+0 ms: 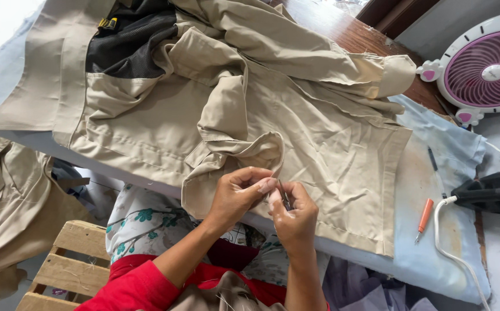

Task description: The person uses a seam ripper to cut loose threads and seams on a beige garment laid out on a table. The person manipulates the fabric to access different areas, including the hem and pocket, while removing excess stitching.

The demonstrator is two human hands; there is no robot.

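**Trimming at a folded edge of a khaki garment**

Person seated at the near edge of a padded board (428,253), both hands together over a khaki garment (296,144). Left hand (235,196) pinches a folded edge of the cloth between thumb and fingertips, holding it up and taut. Right hand (293,222) is curled closed around a small dark metal tool (285,196), probably thread snips or a seam ripper; tip sits right at the pinched fold. Hands almost touching.

Step in hand, as I judge it: picking or clipping stitches or stray threads at that fold. Next move calls for keeping the cloth tight and working the tip in finely, so only thread gets cut, not the weave.

Materials: garment is a smooth, matte woven twill, creased and bunched, spread across the middle of the board, with a sleeve cuff (397,72) reaching far right and a black mesh lining (126,40) showing far left. Board cover is pale blue, soft, stained. An orange-handled tool (424,217) lies on it at right, well apart from the hands. Black iron (494,193) with a white cord (451,247) further right. Round pink-and-white fan (486,69) at far right. Slatted wooden crate (66,265) near left, more khaki cloth (8,207) draped beside it.
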